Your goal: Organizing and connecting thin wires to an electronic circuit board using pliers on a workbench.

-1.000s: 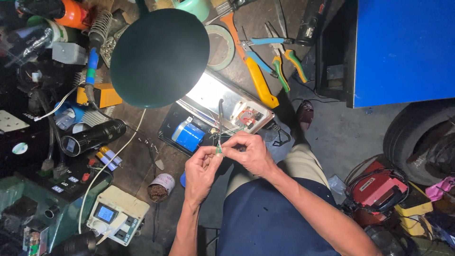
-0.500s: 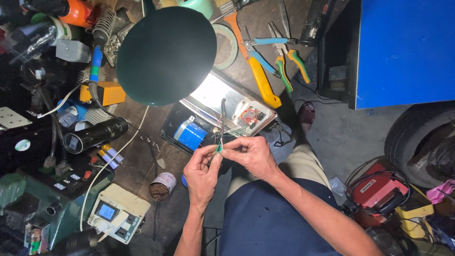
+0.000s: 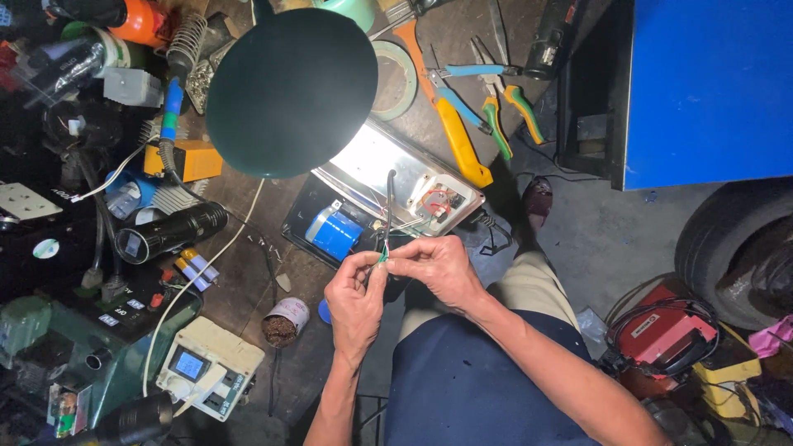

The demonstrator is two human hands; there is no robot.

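A thin green-tipped wire [image 3: 382, 257] is pinched between the fingertips of the left hand [image 3: 355, 301] and right hand [image 3: 438, 268], just below the opened metal device [image 3: 413, 186] under the green lamp shade [image 3: 291, 91]. The fine strand, leading from a black cable, could snap if overtwisted.

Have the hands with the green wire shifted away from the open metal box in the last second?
No. Both the left hand and right hand pinch the green wire just below the open metal box, as before.
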